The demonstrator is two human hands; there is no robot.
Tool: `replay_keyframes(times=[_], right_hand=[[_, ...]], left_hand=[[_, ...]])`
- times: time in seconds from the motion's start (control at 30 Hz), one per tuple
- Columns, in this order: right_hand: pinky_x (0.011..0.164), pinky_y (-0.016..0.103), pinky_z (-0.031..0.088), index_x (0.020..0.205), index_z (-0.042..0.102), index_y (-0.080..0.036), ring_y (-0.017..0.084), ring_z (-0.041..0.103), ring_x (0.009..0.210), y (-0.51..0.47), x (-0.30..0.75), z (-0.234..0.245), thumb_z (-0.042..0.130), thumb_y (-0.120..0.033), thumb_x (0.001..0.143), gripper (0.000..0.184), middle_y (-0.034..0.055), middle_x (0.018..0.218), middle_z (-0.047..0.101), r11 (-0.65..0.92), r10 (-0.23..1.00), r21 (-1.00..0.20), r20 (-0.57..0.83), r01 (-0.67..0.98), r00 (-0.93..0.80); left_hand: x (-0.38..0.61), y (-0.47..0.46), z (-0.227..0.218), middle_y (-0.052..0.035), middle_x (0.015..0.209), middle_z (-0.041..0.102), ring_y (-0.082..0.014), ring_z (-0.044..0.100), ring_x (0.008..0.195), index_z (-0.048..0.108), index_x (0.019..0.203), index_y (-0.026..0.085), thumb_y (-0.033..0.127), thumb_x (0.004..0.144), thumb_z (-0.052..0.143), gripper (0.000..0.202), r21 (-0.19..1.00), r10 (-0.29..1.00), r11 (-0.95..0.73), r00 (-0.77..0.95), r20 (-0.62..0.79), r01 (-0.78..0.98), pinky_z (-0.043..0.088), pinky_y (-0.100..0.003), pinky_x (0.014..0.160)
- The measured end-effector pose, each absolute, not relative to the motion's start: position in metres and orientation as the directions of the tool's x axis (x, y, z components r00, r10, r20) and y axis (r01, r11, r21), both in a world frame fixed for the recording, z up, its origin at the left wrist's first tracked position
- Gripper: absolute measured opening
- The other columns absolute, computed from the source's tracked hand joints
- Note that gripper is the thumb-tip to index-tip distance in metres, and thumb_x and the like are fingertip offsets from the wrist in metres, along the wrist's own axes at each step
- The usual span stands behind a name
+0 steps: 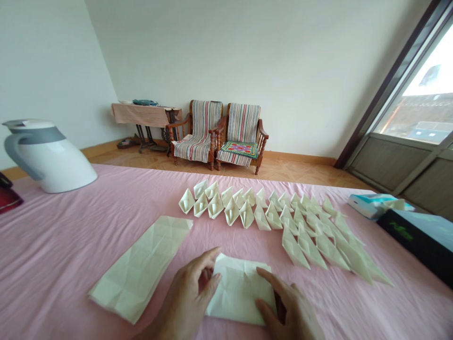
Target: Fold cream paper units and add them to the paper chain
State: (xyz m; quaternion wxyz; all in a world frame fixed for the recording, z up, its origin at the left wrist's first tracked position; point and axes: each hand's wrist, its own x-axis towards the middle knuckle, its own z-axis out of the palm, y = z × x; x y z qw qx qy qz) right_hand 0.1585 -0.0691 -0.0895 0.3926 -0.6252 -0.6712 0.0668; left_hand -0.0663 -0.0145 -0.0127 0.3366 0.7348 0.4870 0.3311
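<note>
A folded piece of pale paper point(242, 288), creased and roughly square, lies on the pink cloth in front of me. At its left edge is my left hand point(193, 293), thumb and forefinger apart, their tips touching the paper's side. My right hand point(283, 302) grips the right side, with thumb and forefinger on the top face; its other fingers are partly hidden. To the left lies a stack of long creased paper sheets point(141, 269). Beyond my hands, several folded paper boats point(231, 211) stand in rows, with larger ones point(329, 250) toward the right.
A white and grey thermos jug point(63, 158) stands at the left, beside a dark red object point(9, 196). On the right are a tissue pack point(371, 206) and a black box point(414, 241). Past the cloth's far edge are two wooden chairs point(262, 134) and a cloth-covered table point(141, 114).
</note>
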Motion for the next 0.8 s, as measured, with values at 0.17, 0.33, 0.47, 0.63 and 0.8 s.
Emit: replay_keyframes(times=[0.17,0.33,0.47,0.63,0.8], right_hand=[[0.072,0.032,0.054,0.117,0.065,-0.027,0.024,0.070,0.084,-0.068,0.160,-0.084,0.052,-0.048,0.088,0.038,0.0050,0.100,0.074,0.314,0.871,-0.573,0.490,0.757,0.009],[0.072,0.031,0.054,0.117,0.065,-0.027,0.024,0.070,0.090,-0.068,0.161,-0.085,0.056,-0.041,0.084,0.037,0.0040,0.103,0.073,0.330,0.862,-0.533,0.506,0.779,-0.019],[0.072,0.031,0.053,0.113,0.067,-0.028,0.023,0.070,0.086,-0.068,0.160,-0.084,0.058,-0.039,0.081,0.035,0.0033,0.099,0.074,0.311,0.871,-0.500,0.489,0.808,-0.033],[0.073,0.031,0.051,0.111,0.068,-0.028,0.023,0.070,0.082,-0.067,0.160,-0.080,0.061,-0.033,0.076,0.036,0.0021,0.096,0.074,0.289,0.892,-0.495,0.451,0.820,-0.042],[0.067,0.029,0.049,0.110,0.068,-0.028,0.020,0.068,0.072,-0.066,0.165,-0.080,0.061,-0.028,0.074,0.036,0.0011,0.088,0.074,0.329,0.903,-0.521,0.417,0.788,-0.101]], left_hand=[[-0.064,-0.005,-0.013,0.0028,0.075,0.064,-0.0142,0.061,0.067,0.051,0.129,0.019,0.022,0.080,0.056,0.049,0.856,0.967,-0.218,0.224,0.124,0.469,0.048,-0.023,0.068],[-0.063,-0.004,-0.015,0.0043,0.070,0.062,-0.0141,0.059,0.064,0.055,0.126,0.020,0.018,0.077,0.055,0.049,0.802,0.967,-0.228,0.225,0.119,0.552,0.045,-0.022,0.064],[-0.064,-0.002,-0.018,0.0051,0.068,0.061,-0.0139,0.057,0.062,0.058,0.123,0.021,0.012,0.075,0.055,0.049,0.713,0.963,-0.254,0.238,0.124,0.654,0.043,-0.023,0.065],[-0.062,-0.002,-0.009,0.0050,0.067,0.060,-0.0135,0.057,0.062,0.062,0.114,0.020,0.010,0.075,0.054,0.041,0.633,0.962,-0.255,0.257,0.091,0.731,0.041,-0.021,0.063],[-0.061,-0.004,0.010,0.0049,0.069,0.058,-0.0118,0.056,0.060,0.064,0.094,0.019,0.009,0.077,0.055,0.021,0.605,0.967,-0.215,0.254,0.022,0.766,0.038,-0.021,0.062]])
